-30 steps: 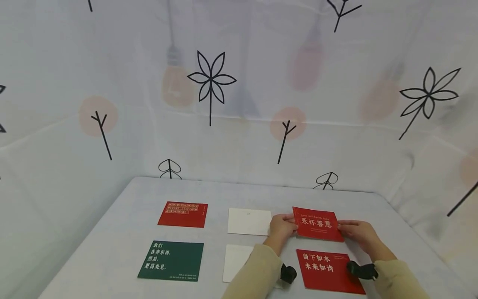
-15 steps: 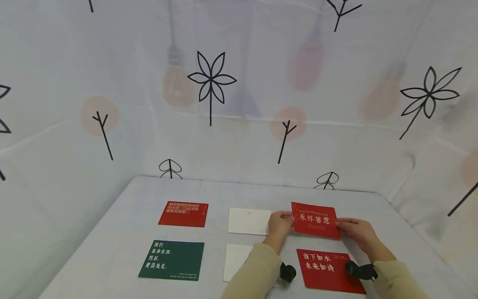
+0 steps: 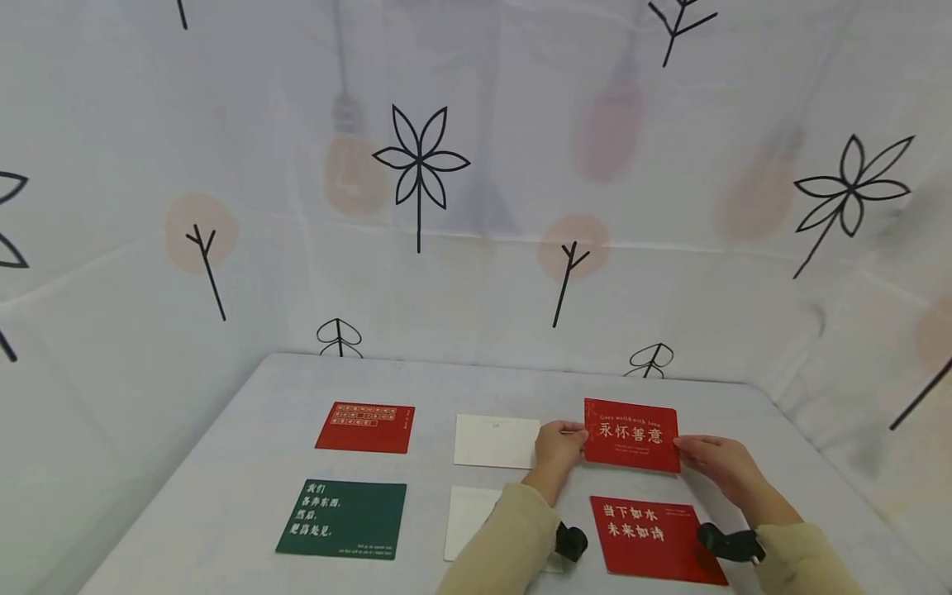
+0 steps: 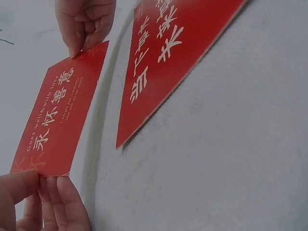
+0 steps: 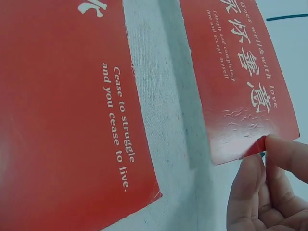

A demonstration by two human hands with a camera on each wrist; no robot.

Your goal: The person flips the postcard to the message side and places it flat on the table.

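A red postcard (image 3: 630, 438) with white lettering is held raised and tilted over the back right of the table. My left hand (image 3: 558, 450) pinches its left edge between thumb and fingers, as the left wrist view shows with the card (image 4: 62, 110) above the left hand (image 4: 53, 202). At the opposite edge, my right hand (image 3: 720, 467) pinches it; the right wrist view shows thumb and finger of the right hand (image 5: 269, 183) meeting at a corner area. Below lies another red postcard (image 3: 654, 541), flat on the cloth, partly covered by the right wrist's camera strap.
On the white-covered table (image 3: 223, 504) lie a red card with small boxes (image 3: 364, 428), a green card (image 3: 342, 519), a white card (image 3: 494, 440) and a second white card (image 3: 468, 521) partly behind my left sleeve (image 3: 502, 541). A patterned curtain (image 3: 483, 289) stands behind.
Both hands have lifted the red postcard slightly and tilted it more upright, its face turned toward the head camera. The cards on the table have stayed put.
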